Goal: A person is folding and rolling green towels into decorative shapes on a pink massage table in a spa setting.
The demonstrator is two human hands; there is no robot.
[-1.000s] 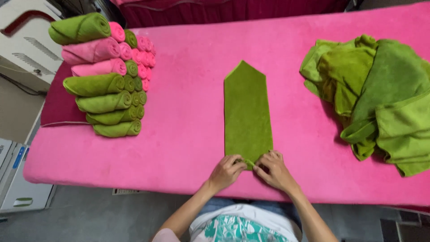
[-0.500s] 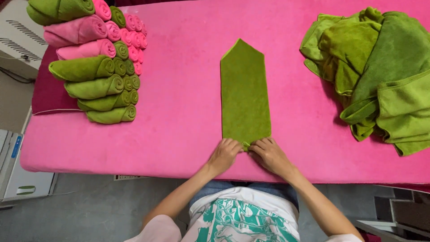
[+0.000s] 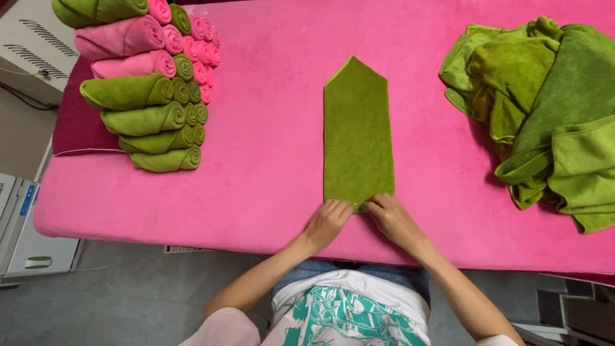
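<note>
A green towel [image 3: 357, 131], folded into a long strip with a pointed far end, lies flat in the middle of the pink padded table [image 3: 269, 166]. My left hand [image 3: 328, 222] and my right hand [image 3: 389, 218] rest side by side on the strip's near end. The fingers of both hands curl over that edge and pinch it. The very edge of the towel is hidden under my fingers.
A stack of rolled green and pink towels [image 3: 148, 83] sits at the far left of the table on a dark red cloth [image 3: 73, 128]. A heap of loose green towels [image 3: 544, 109] lies at the right. A white machine [image 3: 25, 45] stands off the table's left.
The small curl of towel seen between my hands earlier is now covered by my fingers. The camera view has shifted slightly; the towel strip and both piles stay in place.
</note>
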